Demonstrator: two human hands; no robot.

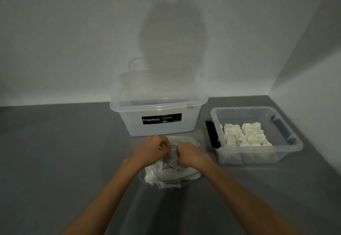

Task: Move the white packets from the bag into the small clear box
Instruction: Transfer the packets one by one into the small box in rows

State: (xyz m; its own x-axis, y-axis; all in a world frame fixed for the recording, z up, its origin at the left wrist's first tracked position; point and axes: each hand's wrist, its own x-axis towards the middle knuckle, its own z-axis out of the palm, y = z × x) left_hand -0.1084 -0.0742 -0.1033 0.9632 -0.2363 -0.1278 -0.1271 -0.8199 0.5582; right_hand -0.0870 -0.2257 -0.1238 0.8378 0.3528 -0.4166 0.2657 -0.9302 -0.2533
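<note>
Under both hands on the grey table, the bag of white packets is pinched at its top by the left hand and right hand, left of the small clear box.

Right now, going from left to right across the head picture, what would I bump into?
Left hand → right hand → small clear box with white packets. The bag and big Megabox overlap the hands, so skipped.
</note>
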